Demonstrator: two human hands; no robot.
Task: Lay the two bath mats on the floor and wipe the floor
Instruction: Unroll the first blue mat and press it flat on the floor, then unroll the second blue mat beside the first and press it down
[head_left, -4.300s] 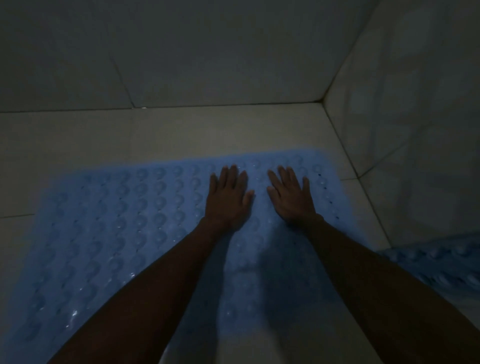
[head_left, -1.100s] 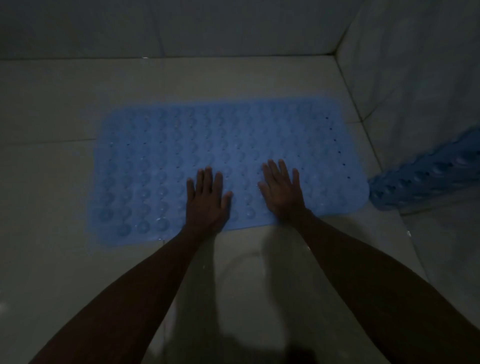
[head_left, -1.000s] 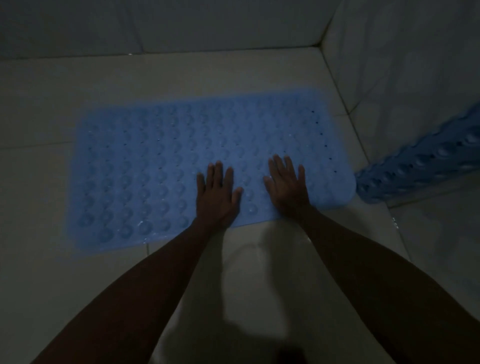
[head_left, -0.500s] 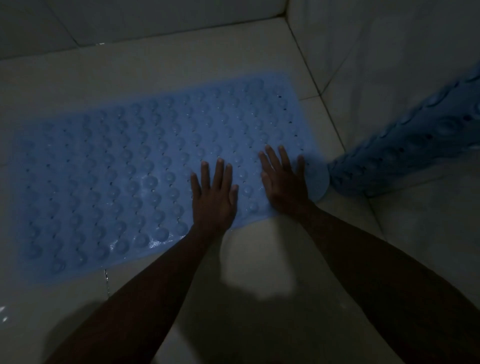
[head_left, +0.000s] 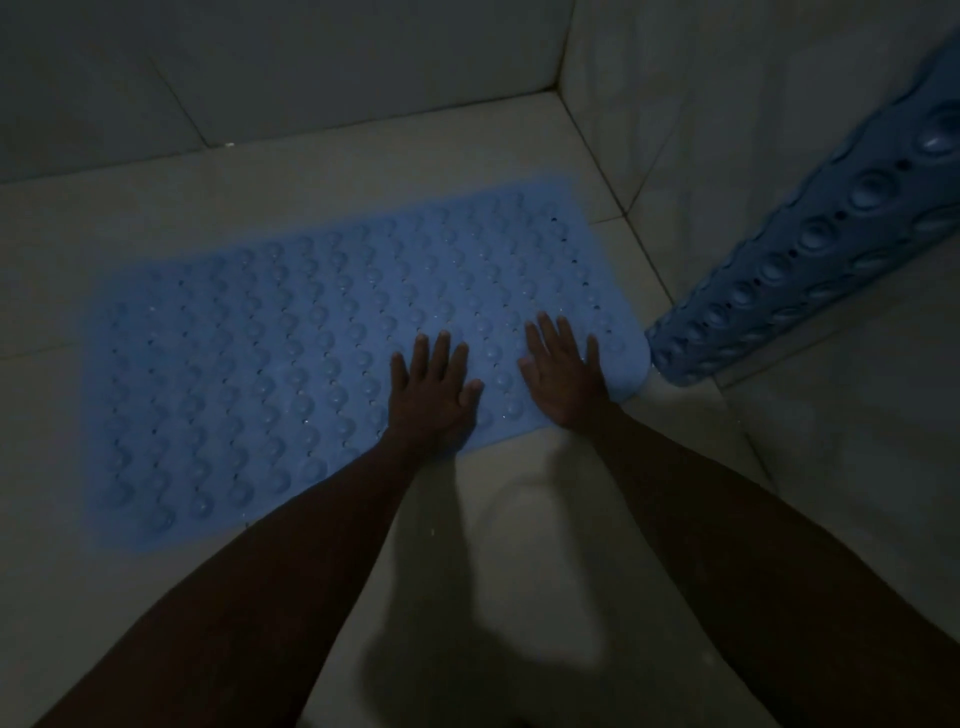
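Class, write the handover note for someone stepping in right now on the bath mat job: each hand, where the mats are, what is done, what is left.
Left hand: open, flat, pressing on the near edge of the flat blue bath mat.
Right hand: open, flat, pressing on the same mat near its right corner.
Flat mat lies spread on the tiled floor, beside the wall corner.
Second blue bath mat: not laid; it slants up at the right, lower end close by the first mat's corner.
Done: first mat laid.
Left: lay the second mat, wipe the floor. No cloth is in view.
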